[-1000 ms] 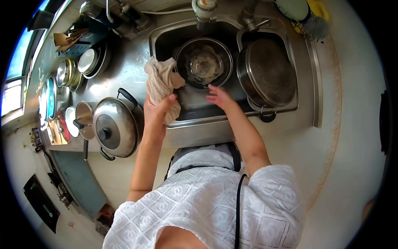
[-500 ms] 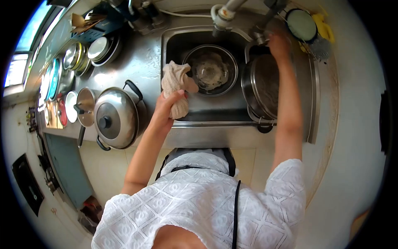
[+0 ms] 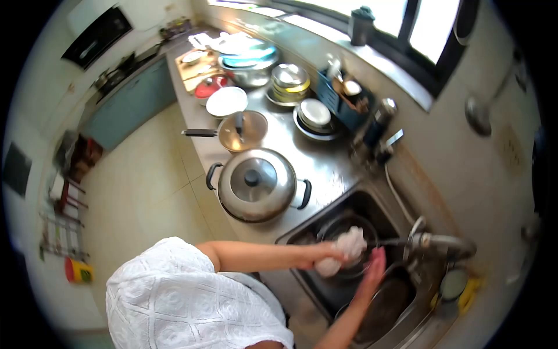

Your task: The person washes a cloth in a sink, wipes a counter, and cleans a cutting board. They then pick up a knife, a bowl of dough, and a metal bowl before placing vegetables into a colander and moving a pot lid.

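My left hand [image 3: 318,255] is closed around a pale, bunched cloth [image 3: 352,242] above the sink [image 3: 318,295]. Close to the cloth, on the faucet side, my right hand [image 3: 374,271] has its fingers stretched out and holds nothing. A faucet [image 3: 444,243] reaches over the sink from the wall side, and a thin streak that looks like water runs from it toward the cloth. Beneath the cloth lies a metal bowl [image 3: 332,225], partly hidden by my hands. A large dark pan [image 3: 381,308] sits in the sink beside my right forearm, which covers part of it.
A big lidded pot [image 3: 257,189] with black handles stands on the counter left of the sink. Beyond it are a saucepan [image 3: 254,127], a white bowl [image 3: 226,102], stacked dishes [image 3: 314,115] and a utensil basket [image 3: 343,102]. Yellow gloves [image 3: 474,288] hang near the faucet.
The view has swung to the left. My right hand has come away from the tap to beside the cloth and is now open. The cloth stays in my left hand, now over the bowl.
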Demonstrator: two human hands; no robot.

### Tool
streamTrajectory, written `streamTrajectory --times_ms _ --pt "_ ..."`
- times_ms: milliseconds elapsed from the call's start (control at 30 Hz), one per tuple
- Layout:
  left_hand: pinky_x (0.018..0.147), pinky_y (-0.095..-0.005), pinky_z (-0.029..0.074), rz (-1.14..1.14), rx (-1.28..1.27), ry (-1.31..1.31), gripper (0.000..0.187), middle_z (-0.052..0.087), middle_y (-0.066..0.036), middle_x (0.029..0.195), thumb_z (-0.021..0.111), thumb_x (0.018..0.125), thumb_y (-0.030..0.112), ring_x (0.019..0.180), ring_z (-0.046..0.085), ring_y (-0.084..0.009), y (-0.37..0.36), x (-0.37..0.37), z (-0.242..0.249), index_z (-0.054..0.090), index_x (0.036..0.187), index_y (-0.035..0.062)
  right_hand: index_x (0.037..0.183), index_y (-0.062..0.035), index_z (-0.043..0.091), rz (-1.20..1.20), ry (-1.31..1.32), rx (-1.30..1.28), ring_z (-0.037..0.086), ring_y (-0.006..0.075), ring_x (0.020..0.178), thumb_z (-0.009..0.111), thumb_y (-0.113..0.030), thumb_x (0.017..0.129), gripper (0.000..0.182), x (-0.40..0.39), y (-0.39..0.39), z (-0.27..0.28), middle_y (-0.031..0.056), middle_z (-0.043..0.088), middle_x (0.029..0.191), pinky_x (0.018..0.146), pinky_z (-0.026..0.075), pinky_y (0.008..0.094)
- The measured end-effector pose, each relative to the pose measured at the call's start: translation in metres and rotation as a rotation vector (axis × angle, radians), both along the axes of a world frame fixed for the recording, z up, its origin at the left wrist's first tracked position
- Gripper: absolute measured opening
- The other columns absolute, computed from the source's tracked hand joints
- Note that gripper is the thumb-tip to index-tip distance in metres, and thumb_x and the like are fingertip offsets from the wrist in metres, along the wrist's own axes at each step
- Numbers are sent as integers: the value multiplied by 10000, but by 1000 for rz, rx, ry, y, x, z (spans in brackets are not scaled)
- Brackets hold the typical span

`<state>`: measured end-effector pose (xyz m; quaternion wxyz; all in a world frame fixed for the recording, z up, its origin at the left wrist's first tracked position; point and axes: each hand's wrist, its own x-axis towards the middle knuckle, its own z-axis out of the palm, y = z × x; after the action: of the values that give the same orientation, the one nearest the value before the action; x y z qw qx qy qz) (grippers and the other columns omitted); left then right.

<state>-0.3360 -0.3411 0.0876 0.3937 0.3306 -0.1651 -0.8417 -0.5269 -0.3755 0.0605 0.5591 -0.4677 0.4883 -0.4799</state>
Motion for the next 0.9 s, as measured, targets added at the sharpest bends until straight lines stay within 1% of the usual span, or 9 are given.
streamTrajectory --times_ms 100,167,300,367,433,467,567,667,900 --pt "631 -294 473 -133 26 157 365 562 -32 854 610 728 275 742 559 -131 5 -5 3 485 1022 100 1250 -111 309 41 -896 401 409 281 1092 366 -561 788 647 35 12 -22 128 389 1217 881 350 423" --pt "612 -323 471 -205 156 267 368 561 -40 836 606 732 316 710 553 -159 10 -5 9 490 1013 108 1275 -191 271 188 -1060 369 398 366 1073 333 -648 736 710 47 14 -13 148 346 1246 824 356 534" --pt "596 -315 469 -377 259 295 328 557 -54 773 647 706 307 685 544 -172 14 -9 -2 518 920 95 1248 -158 294 269 -821 40 473 313 977 448 -548 756 646 48 11 15 133 425 1148 750 443 441" --pt "609 -292 465 -404 267 232 331 562 -56 791 684 677 248 694 546 -144 15 -14 -5 520 920 93 925 -79 455 287 -714 -3 503 191 671 614 -237 743 289 42 0 12 84 482 796 582 450 318" --pt "693 -295 452 -395 -21 -50 471 555 -77 890 700 644 273 810 545 -161 16 -20 -16 485 1011 73 765 -82 440 148 -483 73 462 146 528 586 -122 736 154 45 -4 14 47 459 661 486 413 267" --pt "693 -295 452 -397 -27 -50 471 555 -77 890 700 644 273 810 545 -161 11 -21 -22 485 1011 73 765 -82 440 147 -481 67 462 146 528 586 -122 736 154 47 -7 14 47 459 661 486 413 267" --pt "781 -335 415 -304 -633 -904 701 546 -138 952 736 499 390 898 524 -269 -2 -23 -33 459 1033 30 695 -94 430 -118 -58 -6 433 105 517 571 -79 710 142 40 -18 -21 -7 437 633 481 384 246" --pt "722 -378 446 -279 -626 -1308 672 574 -191 887 661 534 416 820 556 -334 1 -28 -30 458 1054 43 739 -60 503 -225 119 -116 446 89 627 596 -67 680 110 55 -15 -15 -11 478 674 578 394 235" --pt "619 -452 434 -366 -578 -1494 444 577 -210 744 646 589 299 717 553 -380 12 -32 -41 426 900 69 668 -43 463 -445 329 45 466 149 563 548 -98 642 105 67 7 -46 60 510 607 546 400 290"
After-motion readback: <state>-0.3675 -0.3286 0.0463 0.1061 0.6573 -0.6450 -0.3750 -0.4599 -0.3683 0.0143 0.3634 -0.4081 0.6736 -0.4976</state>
